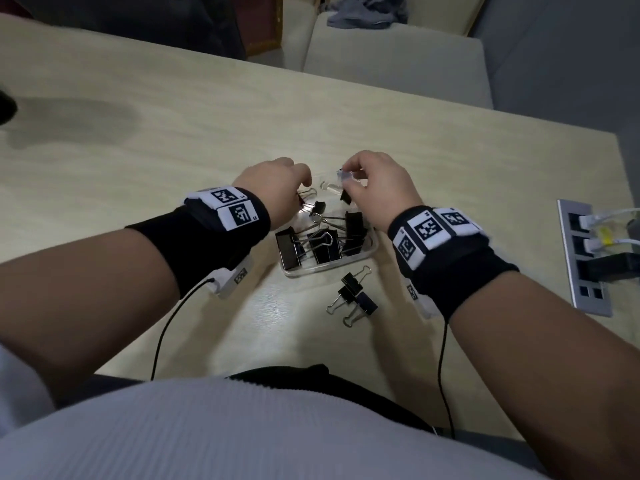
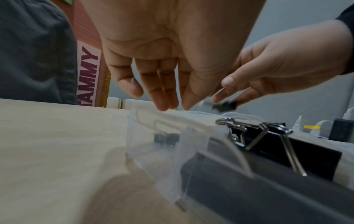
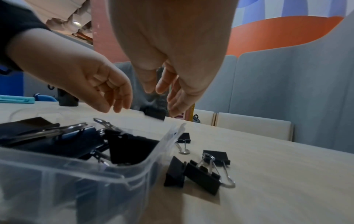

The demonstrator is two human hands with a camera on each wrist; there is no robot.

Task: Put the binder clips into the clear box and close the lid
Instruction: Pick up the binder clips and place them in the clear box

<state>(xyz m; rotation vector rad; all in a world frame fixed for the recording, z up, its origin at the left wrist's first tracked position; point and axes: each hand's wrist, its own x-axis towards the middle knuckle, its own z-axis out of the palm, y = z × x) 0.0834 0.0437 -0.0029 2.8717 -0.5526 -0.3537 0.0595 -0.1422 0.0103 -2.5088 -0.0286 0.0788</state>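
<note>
On the table (image 1: pixel 173 140), the clear box (image 1: pixel 360 258) already holds most binder clips (image 1: pixel 320 242); a few loose clips (image 1: pixel 353 296) lie just beside it, and the lid isn't closed. The left hand (image 1: pixel 277 183) hovers over the box's far end, fingers relaxed, holding nothing. The right hand (image 1: pixel 375 183) pinches a small clip (image 2: pixel 225 105) above it.

Clear glossy plastic box (image 1: pixel 365 251), matt black clips (image 1: pixel 356 295) with shiny wire handles, seemingly wood-grain table (image 1: pixel 173 140)
</note>
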